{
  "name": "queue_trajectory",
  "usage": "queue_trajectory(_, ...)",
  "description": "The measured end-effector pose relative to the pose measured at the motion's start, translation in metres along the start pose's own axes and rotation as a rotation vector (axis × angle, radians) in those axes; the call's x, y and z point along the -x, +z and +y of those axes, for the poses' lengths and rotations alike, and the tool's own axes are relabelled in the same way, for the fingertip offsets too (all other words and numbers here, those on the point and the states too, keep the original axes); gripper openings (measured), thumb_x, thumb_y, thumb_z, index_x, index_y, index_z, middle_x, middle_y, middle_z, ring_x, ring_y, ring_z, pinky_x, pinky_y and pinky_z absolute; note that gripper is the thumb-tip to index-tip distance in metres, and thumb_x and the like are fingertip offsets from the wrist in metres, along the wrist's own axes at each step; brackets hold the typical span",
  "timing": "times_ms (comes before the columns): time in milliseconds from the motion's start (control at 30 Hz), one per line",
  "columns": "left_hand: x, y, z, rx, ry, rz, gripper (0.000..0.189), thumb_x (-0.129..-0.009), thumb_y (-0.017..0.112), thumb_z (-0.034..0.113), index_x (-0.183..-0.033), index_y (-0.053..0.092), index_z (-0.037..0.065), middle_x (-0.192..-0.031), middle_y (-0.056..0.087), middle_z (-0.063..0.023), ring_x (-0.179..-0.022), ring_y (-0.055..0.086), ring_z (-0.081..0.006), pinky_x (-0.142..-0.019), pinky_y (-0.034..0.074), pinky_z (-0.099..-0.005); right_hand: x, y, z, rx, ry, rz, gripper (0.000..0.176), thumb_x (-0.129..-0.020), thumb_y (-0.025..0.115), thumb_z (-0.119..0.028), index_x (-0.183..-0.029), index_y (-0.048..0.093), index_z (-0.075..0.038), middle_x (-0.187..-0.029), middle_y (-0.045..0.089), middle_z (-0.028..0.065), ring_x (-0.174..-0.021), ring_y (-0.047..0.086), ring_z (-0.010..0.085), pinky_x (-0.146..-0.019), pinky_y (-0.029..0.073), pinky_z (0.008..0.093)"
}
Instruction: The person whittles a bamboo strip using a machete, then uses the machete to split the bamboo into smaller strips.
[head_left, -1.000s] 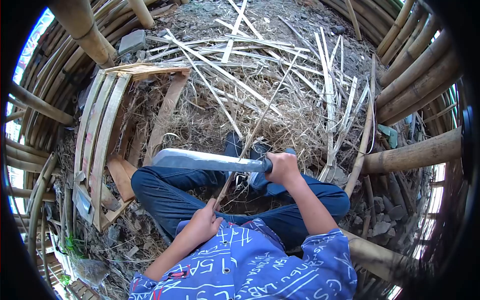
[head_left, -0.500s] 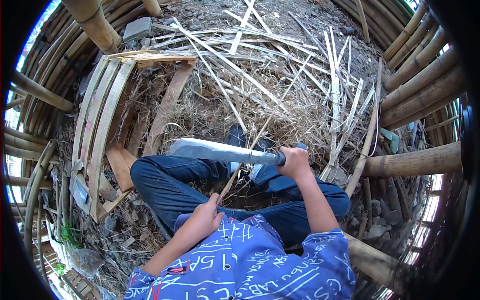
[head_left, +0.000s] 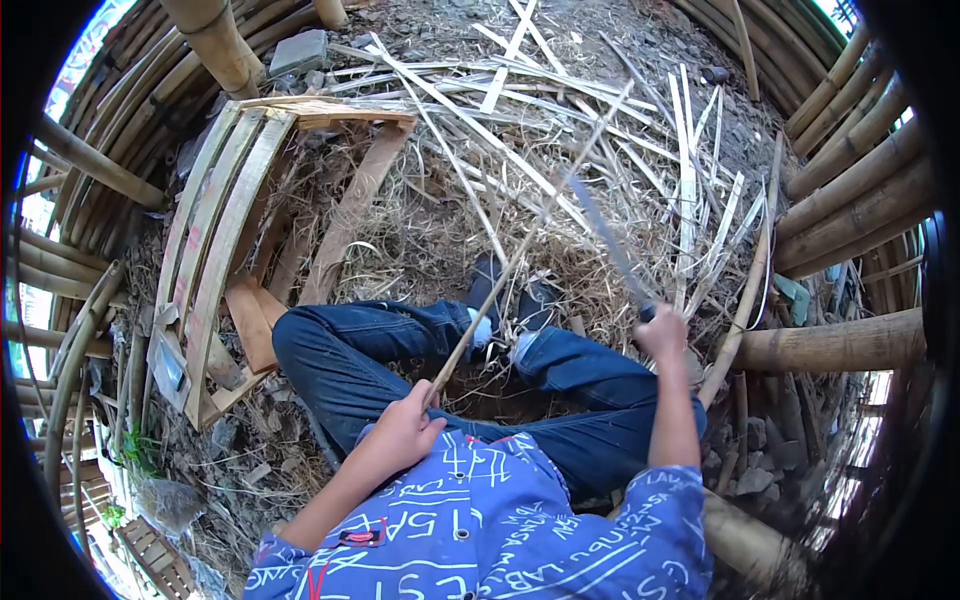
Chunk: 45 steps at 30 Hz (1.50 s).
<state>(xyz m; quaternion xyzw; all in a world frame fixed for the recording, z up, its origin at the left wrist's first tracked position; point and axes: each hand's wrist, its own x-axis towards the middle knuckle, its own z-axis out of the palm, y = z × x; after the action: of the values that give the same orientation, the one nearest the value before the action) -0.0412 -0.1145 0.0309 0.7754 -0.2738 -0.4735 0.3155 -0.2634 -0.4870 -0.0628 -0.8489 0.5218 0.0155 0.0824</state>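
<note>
Fingers of your left hand (head_left: 404, 432) are closed around the near end of a long, thin, tan strip (head_left: 455, 360), apparently split bamboo, which slants away from you past your dark shoes (head_left: 536, 302) and out over the littered ground. Your right hand (head_left: 664, 334) grips the black handle of a long, grey metal knife (head_left: 613, 245), held out forward of your right knee, its blurred blade pointing ahead and a little left; its tip looks near the strip, though contact cannot be told. Around your feet lie curly, straw-coloured shavings (head_left: 585, 285), with pale, flat strips (head_left: 687, 190) scattered beyond; a slatted, pale wooden crate (head_left: 238, 222) stands to your left. The step in hand seems to be trimming the strip, with the blade off its near length. Another pass would call for a firm left grip, the edge laid shallow, and strokes directed away from fingers and legs.
</note>
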Motion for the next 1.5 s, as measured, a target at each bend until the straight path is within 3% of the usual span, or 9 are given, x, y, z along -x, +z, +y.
queue_trajectory(267, -0.022, 0.010, -0.006, 0.190, 0.194, -0.146, 0.019, -0.089, 0.067, 0.016, -0.093, 0.055, 0.002, -0.063, 0.052, -0.0009, -0.056, 0.050, -0.0123, -0.052, 0.041, -0.0299, 0.084, 0.072, -0.087, -1.142, 0.102, -0.245, 0.007, -0.071, 0.063, -0.004, -0.070, 0.057, -0.003, -0.054, 0.055, 0.0059, -0.045, 0.054, 0.0155, -0.044, 0.044, 0.0322)
queue_trajectory(400, -0.023, -0.010, -0.001, 0.478, -0.169, -0.243, 0.020, -0.094, 0.065, 0.021, -0.089, 0.059, 0.003, -0.064, 0.055, 0.0000, -0.053, 0.052, -0.0067, -0.047, 0.044, -0.0241, 0.106, 0.044, -0.126, -1.726, 0.496, -0.343, 0.008, -0.076, 0.057, 0.001, -0.077, 0.052, -0.005, -0.055, 0.050, 0.0044, -0.040, 0.048, 0.0146, -0.042, 0.042, 0.0293)
queue_trajectory(633, -0.038, -0.005, -0.012, 0.437, -0.079, -0.183, 0.030, -0.089, 0.072, 0.025, -0.078, 0.056, 0.002, -0.058, 0.057, -0.0029, -0.049, 0.058, -0.0107, -0.042, 0.046, -0.0252, 0.124, 0.005, -0.106, -1.401, 0.198, -0.141, 0.009, -0.074, 0.056, 0.003, -0.069, 0.051, -0.003, -0.054, 0.051, 0.0019, -0.043, 0.049, 0.0109, -0.041, 0.038, 0.0277)
queue_trajectory(833, -0.039, 0.012, 0.009, 0.295, -0.111, -0.204, 0.033, -0.090, 0.069, 0.028, -0.077, 0.055, 0.000, -0.056, 0.054, -0.0017, -0.046, 0.052, -0.0093, -0.042, 0.042, -0.0263, 0.133, -0.027, -0.126, -0.726, -0.301, -0.175, 0.016, -0.068, 0.067, -0.015, -0.083, 0.067, -0.007, -0.067, 0.064, 0.0174, -0.067, 0.064, 0.0378, -0.058, 0.050, 0.0414)
queue_trajectory(967, -0.036, 0.018, 0.006, 0.241, -0.047, -0.165, 0.031, -0.091, 0.067, 0.025, -0.076, 0.056, 0.000, -0.057, 0.054, -0.0013, -0.048, 0.053, -0.0090, -0.044, 0.043, -0.0275, 0.129, -0.028, -0.144, -0.360, -0.490, -0.194, 0.020, -0.067, 0.067, -0.024, -0.080, 0.066, -0.009, -0.069, 0.065, 0.0172, -0.068, 0.065, 0.0380, -0.065, 0.053, 0.0473)
queue_trajectory(1200, -0.026, 0.023, 0.002, 0.091, 0.141, -0.024, 0.028, -0.091, 0.066, 0.024, -0.083, 0.059, -0.002, -0.058, 0.056, -0.0039, -0.050, 0.055, -0.0118, -0.047, 0.045, -0.0303, 0.101, -0.029, -0.144, -0.124, -0.511, -0.235, 0.023, -0.064, 0.069, -0.025, -0.082, 0.066, -0.011, -0.075, 0.069, 0.0146, -0.075, 0.068, 0.0340, -0.069, 0.053, 0.0467)
queue_trajectory(1267, -0.026, 0.021, 0.009, -0.004, 0.100, -0.010, 0.028, -0.088, 0.067, 0.022, -0.095, 0.064, -0.004, -0.075, 0.064, -0.0251, -0.071, 0.065, -0.0400, -0.065, 0.050, -0.0442, 0.097, -0.032, -0.146, -0.098, -0.500, -0.277, 0.025, -0.064, 0.070, -0.026, -0.083, 0.067, -0.011, -0.076, 0.069, 0.0145, -0.075, 0.068, 0.0343, -0.071, 0.053, 0.0463)
queue_trajectory(1367, -0.030, 0.024, 0.000, -0.077, 0.169, 0.046, 0.027, -0.090, 0.066, 0.022, -0.087, 0.061, -0.004, -0.062, 0.061, -0.0131, -0.054, 0.060, -0.0202, -0.054, 0.047, -0.0359, 0.087, -0.034, -0.145, -0.065, -0.471, -0.314, 0.026, -0.066, 0.071, -0.028, -0.085, 0.067, -0.011, -0.080, 0.069, 0.0148, -0.078, 0.069, 0.0340, -0.073, 0.054, 0.0456)
queue_trajectory(1500, -0.010, 0.027, -0.018, -0.085, 0.149, 0.063, 0.027, -0.090, 0.066, 0.023, -0.096, 0.063, -0.003, -0.070, 0.065, -0.0179, -0.063, 0.065, -0.0260, -0.061, 0.049, -0.0381, 0.046, -0.023, -0.108, 0.055, -0.182, -0.152, 0.027, -0.071, 0.069, -0.027, -0.090, 0.070, -0.008, -0.086, 0.071, 0.0154, -0.084, 0.069, 0.0338, -0.079, 0.055, 0.0449)
